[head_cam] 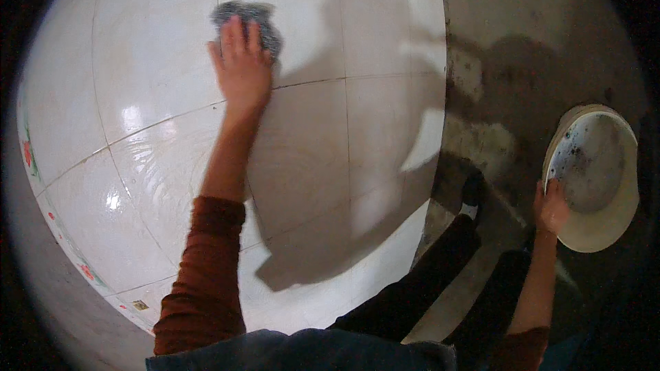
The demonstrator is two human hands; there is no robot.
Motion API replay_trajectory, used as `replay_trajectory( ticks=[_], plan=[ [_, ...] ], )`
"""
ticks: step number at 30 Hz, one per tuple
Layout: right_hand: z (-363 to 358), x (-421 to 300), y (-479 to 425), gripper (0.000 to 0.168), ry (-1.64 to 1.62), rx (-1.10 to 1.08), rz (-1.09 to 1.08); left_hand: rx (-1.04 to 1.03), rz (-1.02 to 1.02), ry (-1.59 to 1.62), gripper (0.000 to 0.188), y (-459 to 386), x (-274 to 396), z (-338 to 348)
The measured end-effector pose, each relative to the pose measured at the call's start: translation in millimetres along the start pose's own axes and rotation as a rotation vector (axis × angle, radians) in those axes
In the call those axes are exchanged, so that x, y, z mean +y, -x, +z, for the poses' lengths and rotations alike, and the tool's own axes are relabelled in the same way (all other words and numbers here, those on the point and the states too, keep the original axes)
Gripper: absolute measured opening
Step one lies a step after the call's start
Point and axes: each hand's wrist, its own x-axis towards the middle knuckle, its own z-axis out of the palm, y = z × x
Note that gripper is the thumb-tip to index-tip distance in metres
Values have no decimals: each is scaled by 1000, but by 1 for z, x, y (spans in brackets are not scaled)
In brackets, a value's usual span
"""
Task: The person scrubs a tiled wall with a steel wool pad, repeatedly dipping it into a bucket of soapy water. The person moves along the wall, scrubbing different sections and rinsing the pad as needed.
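Observation:
My left hand [242,64] lies spread on a dark grey cloth or scouring pad [270,36], blurred, which it presses to the white tiled wall [154,51]. Wet, shiny swirls show on the tiles below and left of that hand. Over at the right, my right hand [551,208] grips the near rim of a round, pale basin [606,232]. The basin is tilted and holds murky greyish liquid with dark specks and some suds along one side.
A bare, stained concrete floor [464,134] meets the tiles along a dark edge. My shoe [472,190] stands on the floor near that edge. A strip of tiles with red flowers [85,270] borders the wall at the left. My shadow falls over the middle tiles.

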Motion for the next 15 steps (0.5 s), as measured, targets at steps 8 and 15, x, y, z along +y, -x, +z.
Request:
replay_trajectory(
  ticks=[8, 15],
  plan=[
    [8, 0, -7, 27, 2, -36, -1, -469, 649, 332, 52, 206, 154, 39],
    [19, 18, -3, 26, -19, -4, 15, -184, -18, 169, 54, 36, -10, -30]
  ],
)
